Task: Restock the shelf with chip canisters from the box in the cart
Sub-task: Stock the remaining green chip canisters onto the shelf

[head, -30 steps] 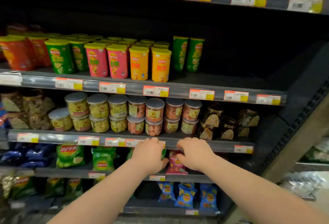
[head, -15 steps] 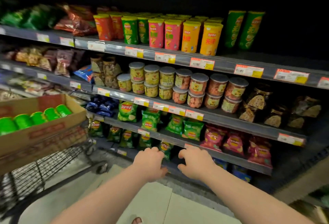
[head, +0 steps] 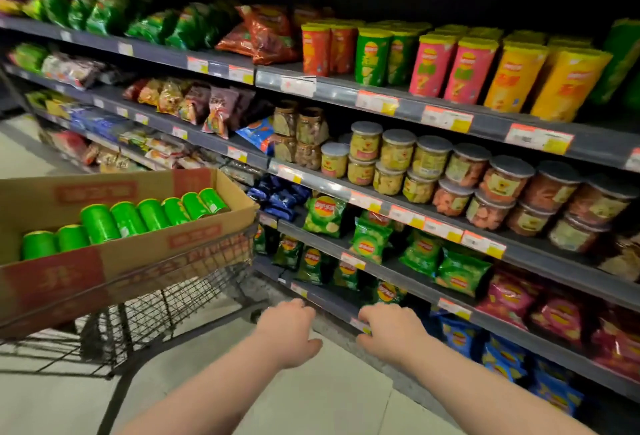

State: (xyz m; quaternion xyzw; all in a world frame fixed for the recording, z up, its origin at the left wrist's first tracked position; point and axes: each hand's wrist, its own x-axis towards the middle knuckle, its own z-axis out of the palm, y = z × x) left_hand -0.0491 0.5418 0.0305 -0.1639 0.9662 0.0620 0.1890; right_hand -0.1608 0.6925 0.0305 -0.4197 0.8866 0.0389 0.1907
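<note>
Head view: the gaze has swung left since a second ago. The cart [head: 166, 310] and box [head: 211, 237] are now in frame, with green canisters [head: 138, 218] lying in the box, well apart from the shelf [head: 491, 126]. Left hand [head: 287, 330] and right hand [head: 391, 330] are empty, fingers loosely curled. Bare floor [head: 343, 386] lies below the hands, leaving room to reach left.

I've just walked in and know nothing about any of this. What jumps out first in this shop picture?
The bright green canisters lying on their sides in the cardboard box on the cart at the left grab the eye first. Next comes the row of upright canisters, orange, green, pink and yellow, on the upper shelf at the right. At bottom centre, the left hand and right hand reach forward, holding nothing.
</note>
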